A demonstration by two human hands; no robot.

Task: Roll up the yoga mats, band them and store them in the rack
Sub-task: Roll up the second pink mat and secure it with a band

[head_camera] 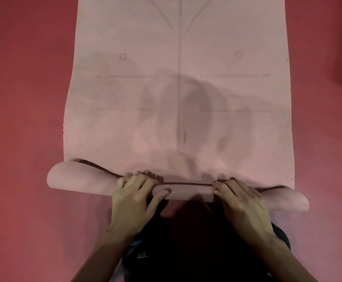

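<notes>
yoga mat (178, 88) flat on red floor (23, 98), near end rolled at lower frame. left hand (134, 197) and right hand (240, 202) grip the roll. rolling step just started; next: push forward evenly, ends look loose.

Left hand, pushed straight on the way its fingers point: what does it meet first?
The left hand grips the mat's roll; beyond it only the flat unrolled mat lies ahead, as far as the view shows.

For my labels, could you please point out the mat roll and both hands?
mat roll (188, 192): head view, stretch between hands.
left hand (134, 193): head view, back of hand.
right hand (241, 200): head view, back of hand.
</notes>
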